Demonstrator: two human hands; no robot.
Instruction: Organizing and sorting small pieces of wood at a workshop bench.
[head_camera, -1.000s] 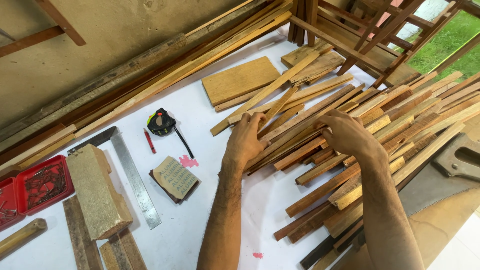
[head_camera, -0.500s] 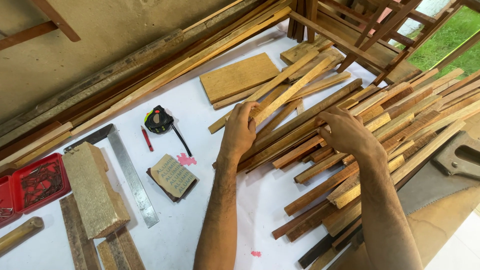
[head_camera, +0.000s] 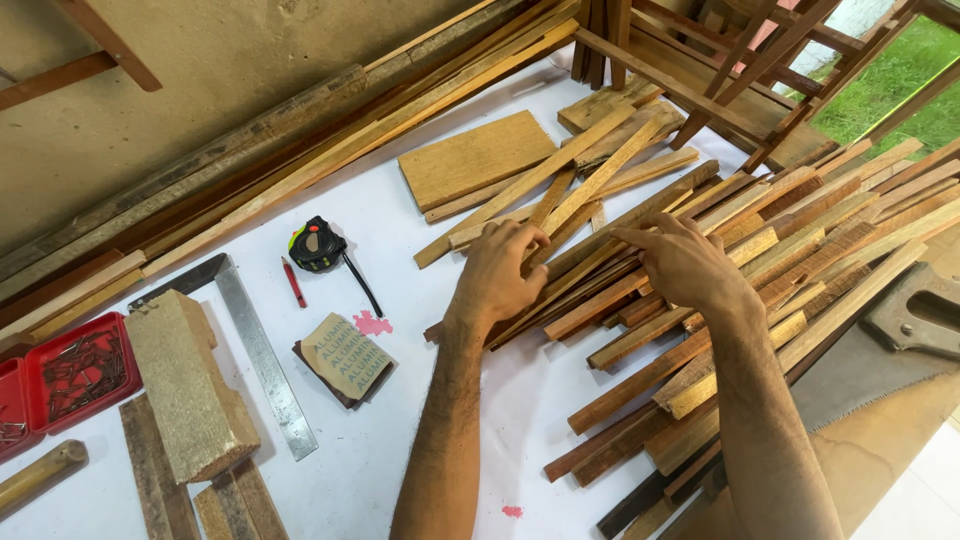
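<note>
A pale wooden strip (head_camera: 575, 200) is being pinched by the left hand (head_camera: 500, 275), while the right hand (head_camera: 685, 265), fingers loosely together, is being rested on the slat pile (head_camera: 800, 250) on the bench (head_camera: 400, 470).

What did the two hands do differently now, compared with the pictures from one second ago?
The left hand lay flat on the heap of wooden slats; now its fingers curl around the end of a pale slat, which has swung to a steeper slant. The right hand stayed on the heap. Tape measure, steel square and red tray kept their places.
</note>
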